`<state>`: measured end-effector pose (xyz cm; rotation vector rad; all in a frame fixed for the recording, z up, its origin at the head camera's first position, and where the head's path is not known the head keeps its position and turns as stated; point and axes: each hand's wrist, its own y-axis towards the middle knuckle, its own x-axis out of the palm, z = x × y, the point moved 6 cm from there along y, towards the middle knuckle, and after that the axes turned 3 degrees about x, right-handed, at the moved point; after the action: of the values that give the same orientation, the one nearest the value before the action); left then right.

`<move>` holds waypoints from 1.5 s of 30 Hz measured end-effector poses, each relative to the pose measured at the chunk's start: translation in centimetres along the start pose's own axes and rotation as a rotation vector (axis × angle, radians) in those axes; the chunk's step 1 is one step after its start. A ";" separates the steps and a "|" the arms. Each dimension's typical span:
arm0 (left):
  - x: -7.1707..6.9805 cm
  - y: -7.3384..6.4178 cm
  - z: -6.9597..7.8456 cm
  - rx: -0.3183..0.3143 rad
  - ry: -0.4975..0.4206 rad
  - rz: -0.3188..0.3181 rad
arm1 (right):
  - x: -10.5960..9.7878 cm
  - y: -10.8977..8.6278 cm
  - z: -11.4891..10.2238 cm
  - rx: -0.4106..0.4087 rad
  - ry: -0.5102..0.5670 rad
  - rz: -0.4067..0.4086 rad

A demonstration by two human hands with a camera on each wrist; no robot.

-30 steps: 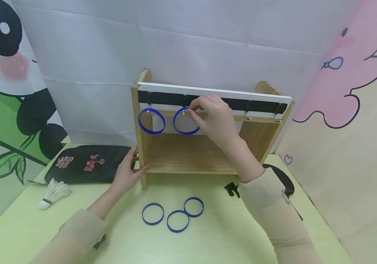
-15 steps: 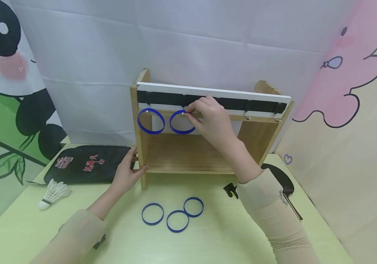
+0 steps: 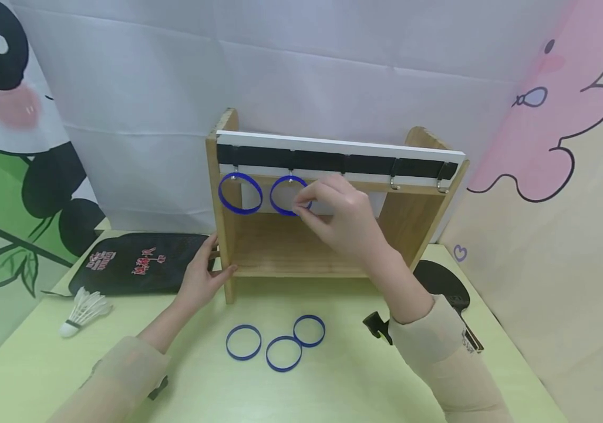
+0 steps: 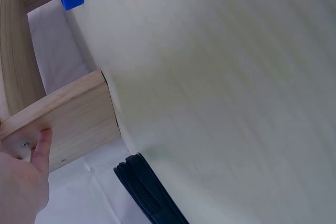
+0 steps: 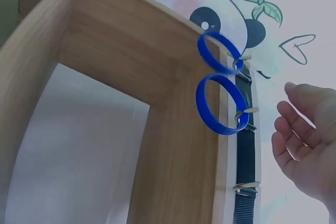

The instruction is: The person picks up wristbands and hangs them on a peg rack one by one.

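Observation:
A wooden shelf (image 3: 301,244) carries a white and black rail with metal hooks along its top front. One blue ring (image 5: 207,55) hangs from the leftmost hook, and a second blue ring (image 5: 209,120) from the hook beside it. My right hand (image 3: 342,218) overlaps that second ring in the head view. The right wrist view shows the same hand apart from the ring, fingers loosely bent with nothing in them. At the shelf's lower left my left hand (image 3: 199,279) grips the side panel (image 4: 79,124), thumb at the front edge and fingers on the outer face.
Three more blue rings lie on the table before the shelf, one ring (image 3: 243,358) slightly apart. A black case (image 3: 127,261) and a shuttlecock (image 3: 84,308) are at left. A table tennis bat (image 3: 441,282) lies at right. Bare hooks (image 3: 395,184) line the rail's right part.
My right thumb and fingertips have let go of the second ring, which now hangs from its hook. That hand has dropped slightly. My left hand keeps its place on the shelf.

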<state>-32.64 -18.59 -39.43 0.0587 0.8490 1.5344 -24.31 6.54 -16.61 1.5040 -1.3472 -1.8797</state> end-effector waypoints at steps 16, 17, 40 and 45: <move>0.0 0.0 0.0 -0.012 0.035 -0.004 | 4.9 -6.7 0.8 0.085 0.117 -0.196; 0.0 0.0 0.0 -0.012 0.036 -0.004 | 5.4 -7.2 0.8 0.094 0.124 -0.219; 0.0 0.0 0.2 -0.011 0.033 -0.006 | 15.0 -18.6 1.5 0.092 -0.010 -0.775; 0.1 0.0 0.3 -0.013 0.037 -0.006 | 16.0 -20.1 2.1 0.119 -0.011 -0.843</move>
<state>-32.53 -18.41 -39.27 0.0187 0.8676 1.5391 -26.68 4.53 -42.21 2.3775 -0.8856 -2.2783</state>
